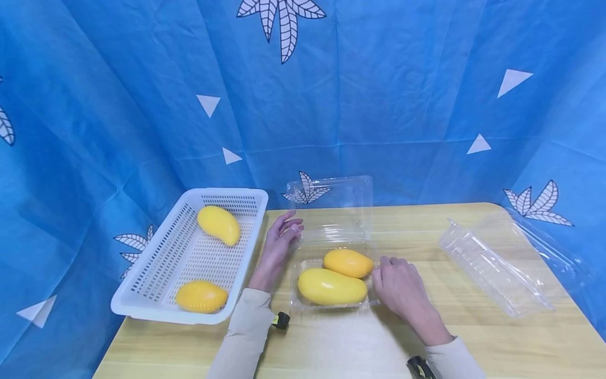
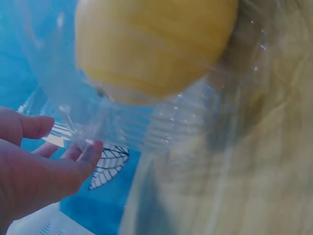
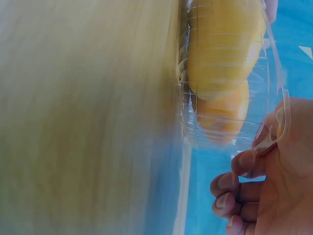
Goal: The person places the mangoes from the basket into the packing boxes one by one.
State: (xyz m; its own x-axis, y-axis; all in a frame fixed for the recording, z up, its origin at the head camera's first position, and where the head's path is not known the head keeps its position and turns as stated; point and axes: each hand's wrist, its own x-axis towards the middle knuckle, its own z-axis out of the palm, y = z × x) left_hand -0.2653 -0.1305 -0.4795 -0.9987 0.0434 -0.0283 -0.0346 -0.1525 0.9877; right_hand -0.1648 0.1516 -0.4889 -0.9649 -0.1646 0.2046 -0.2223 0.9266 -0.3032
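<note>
Your right hand pinches the near-right rim of the clear container between thumb and bent fingers; your left hand touches its left side, fingers relaxed. The container sits on the table, lid raised, holding two mangoes.

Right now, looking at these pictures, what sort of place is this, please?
Probably a makeshift packing or filming corner: a patterned blue cloth hangs behind a wooden-looking table, with a white basket and an open clear container, both holding mango-like fruit. The room beyond is hidden.
</note>
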